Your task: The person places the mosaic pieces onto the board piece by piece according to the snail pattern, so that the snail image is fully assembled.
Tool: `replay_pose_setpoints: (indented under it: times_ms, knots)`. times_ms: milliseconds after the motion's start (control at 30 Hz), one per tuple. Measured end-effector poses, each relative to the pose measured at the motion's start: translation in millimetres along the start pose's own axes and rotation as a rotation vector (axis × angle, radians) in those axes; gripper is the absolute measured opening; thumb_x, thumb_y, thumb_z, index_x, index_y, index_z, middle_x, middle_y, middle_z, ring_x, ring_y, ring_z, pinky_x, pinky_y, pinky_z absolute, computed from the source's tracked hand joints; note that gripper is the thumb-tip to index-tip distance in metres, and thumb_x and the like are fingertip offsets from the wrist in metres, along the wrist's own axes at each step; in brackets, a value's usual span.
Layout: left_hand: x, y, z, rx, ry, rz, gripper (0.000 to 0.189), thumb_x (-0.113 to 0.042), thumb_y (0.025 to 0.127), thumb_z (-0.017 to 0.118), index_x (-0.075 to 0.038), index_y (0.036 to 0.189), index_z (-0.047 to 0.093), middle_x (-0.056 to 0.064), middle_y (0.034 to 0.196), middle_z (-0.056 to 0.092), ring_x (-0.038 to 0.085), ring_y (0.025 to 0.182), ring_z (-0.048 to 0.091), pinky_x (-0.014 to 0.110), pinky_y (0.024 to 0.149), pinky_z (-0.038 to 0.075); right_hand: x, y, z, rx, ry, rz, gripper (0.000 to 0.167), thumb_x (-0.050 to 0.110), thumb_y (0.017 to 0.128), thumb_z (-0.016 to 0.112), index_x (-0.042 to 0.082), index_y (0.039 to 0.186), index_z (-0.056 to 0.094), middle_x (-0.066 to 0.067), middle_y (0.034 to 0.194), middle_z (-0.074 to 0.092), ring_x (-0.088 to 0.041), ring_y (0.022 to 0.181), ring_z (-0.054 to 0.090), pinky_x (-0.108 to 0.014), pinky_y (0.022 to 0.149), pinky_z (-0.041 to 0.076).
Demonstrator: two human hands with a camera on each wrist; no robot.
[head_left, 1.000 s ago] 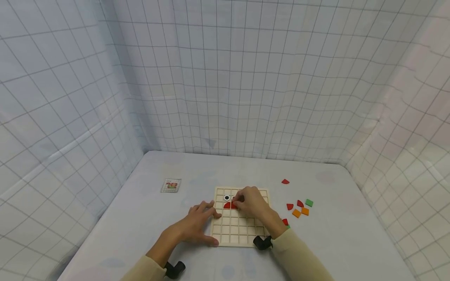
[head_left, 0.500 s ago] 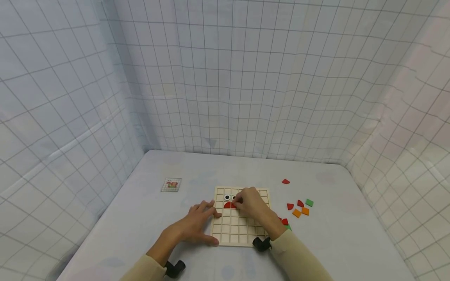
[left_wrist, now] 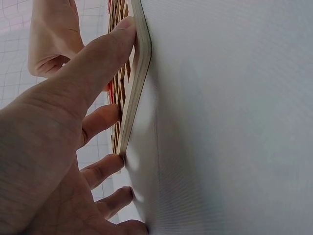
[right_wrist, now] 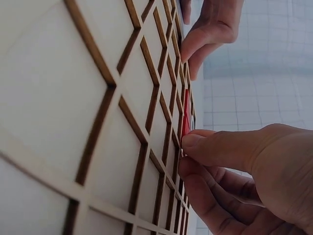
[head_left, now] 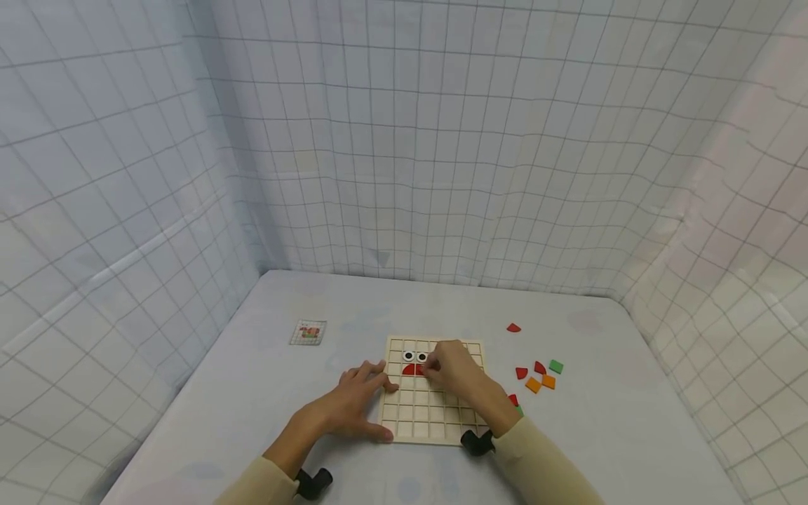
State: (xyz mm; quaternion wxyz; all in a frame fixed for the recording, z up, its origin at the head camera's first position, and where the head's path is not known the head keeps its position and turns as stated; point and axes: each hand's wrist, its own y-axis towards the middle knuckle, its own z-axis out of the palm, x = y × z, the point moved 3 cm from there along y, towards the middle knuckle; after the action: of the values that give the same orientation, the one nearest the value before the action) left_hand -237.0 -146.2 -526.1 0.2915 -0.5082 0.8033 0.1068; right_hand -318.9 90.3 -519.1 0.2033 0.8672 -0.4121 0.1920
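A square wooden grid board lies flat on the table. Two round black-and-white eye tiles sit side by side in its upper cells. Below them, two red quarter-circle tiles form a half-disc. My right hand is over the board, thumb and index finger pinching at the right-hand red quarter-circle tile, partly hidden by the fingertips. My left hand lies spread at the board's left side, its thumb on the near corner and two other fingers touching the edge.
To the right of the board lie loose red quarter-circles, orange squares and a green square. Another red piece lies farther back. A small picture card is at the back left. Grid-patterned curtains enclose the table.
My right hand has shifted slightly toward me, uncovering the second eye tile; its fingers stay at the right red quarter-circle tile. The left hand has kept its place on the board.
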Motion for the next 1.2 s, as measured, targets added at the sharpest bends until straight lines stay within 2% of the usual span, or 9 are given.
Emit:
replay_pose_setpoints:
  times_ms: [233, 367, 500, 700, 833, 1033, 1200]
  knots:
    - [0.9, -0.2, 1.2, -0.002, 0.001, -0.006, 0.076, -0.046, 0.085, 0.106, -0.019, 0.145, 0.069, 0.025, 0.185, 0.039, 0.058, 0.158, 0.046, 0.078, 0.130, 0.041, -2, -8.0, -8, 0.030, -0.011, 0.022, 0.010, -0.003, 0.098, 0.086, 0.002, 0.093, 0.092, -0.009, 0.095, 0.089, -0.015, 0.087, 0.078, -0.028, 0.072, 0.063]
    - [0.2, -1.3, 2.8, -0.007, 0.009, -0.023, 0.078, -0.047, 0.084, 0.106, -0.020, 0.146, 0.069, 0.024, 0.186, 0.038, 0.058, 0.158, 0.046, 0.077, 0.130, 0.043, -8, -19.7, -11, 0.058, 0.007, 0.080, 0.006, 0.002, 0.099, 0.089, 0.005, 0.095, 0.093, -0.003, 0.096, 0.084, -0.013, 0.091, 0.071, -0.026, 0.075, 0.060]
    - [-0.9, -2.4, 2.5, -0.008, 0.005, -0.033, 0.077, -0.046, 0.083, 0.107, -0.020, 0.146, 0.070, 0.023, 0.187, 0.038, 0.058, 0.158, 0.046, 0.078, 0.129, 0.043, -21, -32.2, -18, 0.051, 0.017, 0.127, 0.007, 0.005, 0.100, 0.089, 0.009, 0.096, 0.092, 0.002, 0.097, 0.080, -0.008, 0.089, 0.067, -0.023, 0.075, 0.059]
    - [-2.6, -0.7, 0.3, 0.000, 0.013, -0.025, 0.076, -0.047, 0.085, 0.106, -0.020, 0.146, 0.069, 0.023, 0.186, 0.039, 0.057, 0.159, 0.046, 0.078, 0.130, 0.042, -53, -56.4, -46, -0.021, -0.001, 0.188, 0.004, 0.007, 0.102, 0.089, 0.009, 0.099, 0.090, 0.001, 0.097, 0.077, -0.009, 0.086, 0.065, -0.023, 0.075, 0.058]
    - [-2.4, -0.1, 0.4, 0.002, 0.015, -0.026, 0.076, -0.047, 0.085, 0.106, -0.020, 0.146, 0.069, 0.023, 0.186, 0.039, 0.057, 0.160, 0.045, 0.077, 0.131, 0.041, -79, -78.1, -71, -0.061, -0.041, 0.277, 0.005, 0.008, 0.102, 0.089, 0.010, 0.107, 0.091, -0.002, 0.103, 0.079, -0.012, 0.089, 0.068, -0.023, 0.074, 0.059]
    - [-2.6, -0.5, -0.6, 0.000, 0.008, -0.031, 0.076, -0.046, 0.084, 0.106, -0.019, 0.145, 0.069, 0.024, 0.185, 0.039, 0.057, 0.160, 0.044, 0.077, 0.132, 0.040, -122, -113.7, -103, -0.108, -0.047, 0.399, 0.020, 0.015, 0.103, 0.089, 0.009, 0.122, 0.089, -0.013, 0.119, 0.080, -0.021, 0.097, 0.070, -0.024, 0.071, 0.059]
    - [-3.2, 0.0, -0.5, 0.001, 0.013, -0.034, 0.077, -0.045, 0.084, 0.107, -0.018, 0.145, 0.069, 0.024, 0.186, 0.039, 0.057, 0.160, 0.044, 0.076, 0.133, 0.039, -152, -138.7, -120, -0.148, -0.047, 0.452, 0.039, 0.019, 0.104, 0.089, 0.005, 0.139, 0.082, -0.023, 0.129, 0.076, -0.028, 0.100, 0.076, -0.029, 0.075, 0.062]
